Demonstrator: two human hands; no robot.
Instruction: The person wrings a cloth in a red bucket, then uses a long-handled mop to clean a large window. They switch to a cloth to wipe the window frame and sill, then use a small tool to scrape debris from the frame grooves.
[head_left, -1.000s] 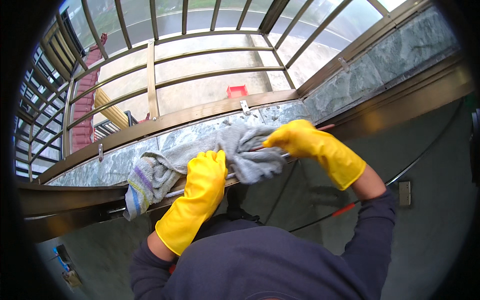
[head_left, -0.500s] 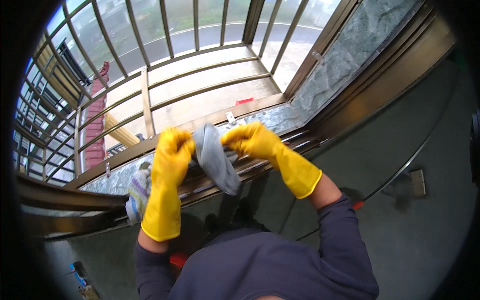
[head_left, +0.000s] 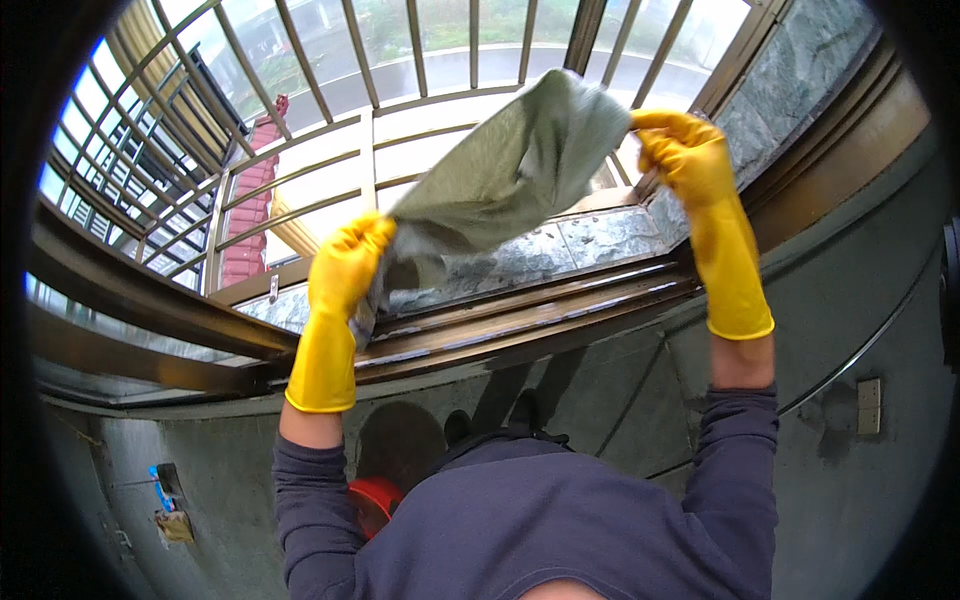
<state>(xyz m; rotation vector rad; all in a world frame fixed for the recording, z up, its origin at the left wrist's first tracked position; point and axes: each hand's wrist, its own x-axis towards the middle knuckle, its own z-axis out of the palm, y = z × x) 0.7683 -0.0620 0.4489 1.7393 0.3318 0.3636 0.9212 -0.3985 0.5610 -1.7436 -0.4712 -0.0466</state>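
1. Left hand, in a yellow glove: its fingers are clenched on the lower left edge of a grey cloth.
2. Right hand, gloved likewise: its fingers pinch the cloth's right end, held higher.
3. The cloth spans between both hands, above the window track and stone sill, overlapping the metal bars in view.
4. A red thing, partly hidden, shows beside the left sleeve.
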